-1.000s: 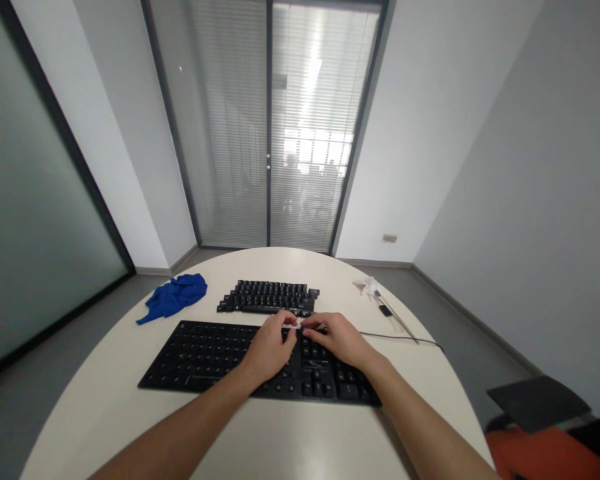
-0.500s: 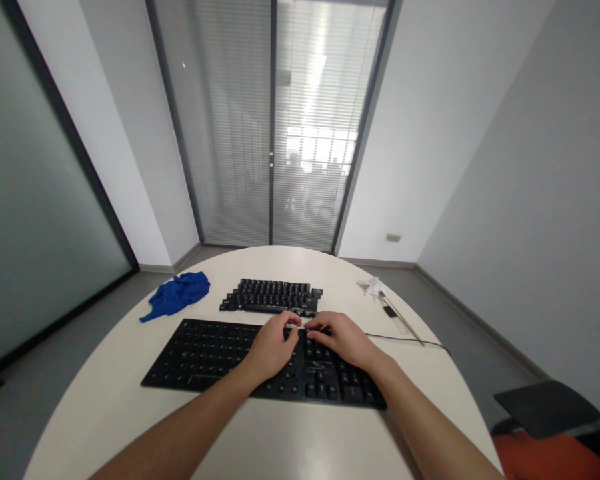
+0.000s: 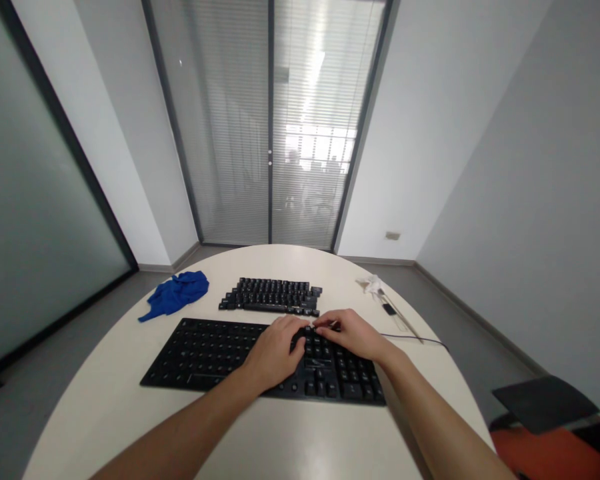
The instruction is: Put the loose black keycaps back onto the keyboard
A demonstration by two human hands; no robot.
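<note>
A black keyboard [image 3: 195, 347] lies across the near half of the table; its left part shows bare key posts, while keycaps sit on its right part. My left hand [image 3: 275, 350] rests over the middle of the keyboard, fingers stretched toward the top row and thumb apart. Close beside those fingertips, my right hand [image 3: 350, 333] has its thumb and fingers drawn together at the keyboard's top edge. Anything between them is too small or hidden to make out. Behind the keyboard, loose black keycaps [image 3: 275, 293] are laid out in rows.
A crumpled blue cloth [image 3: 177, 293] lies at the table's left. On the right are a white crumpled item [image 3: 373, 283], a thin stick-like tool [image 3: 403, 317] and a cable [image 3: 415, 339]. A chair [image 3: 545, 403] stands beyond the round table's [image 3: 300, 440] right edge.
Both hands have shifted slightly to the right along the keyboard's top row. My left fingers are now straighter and nearer the right fingertips. The loose keycaps and the cloth stay in place.
</note>
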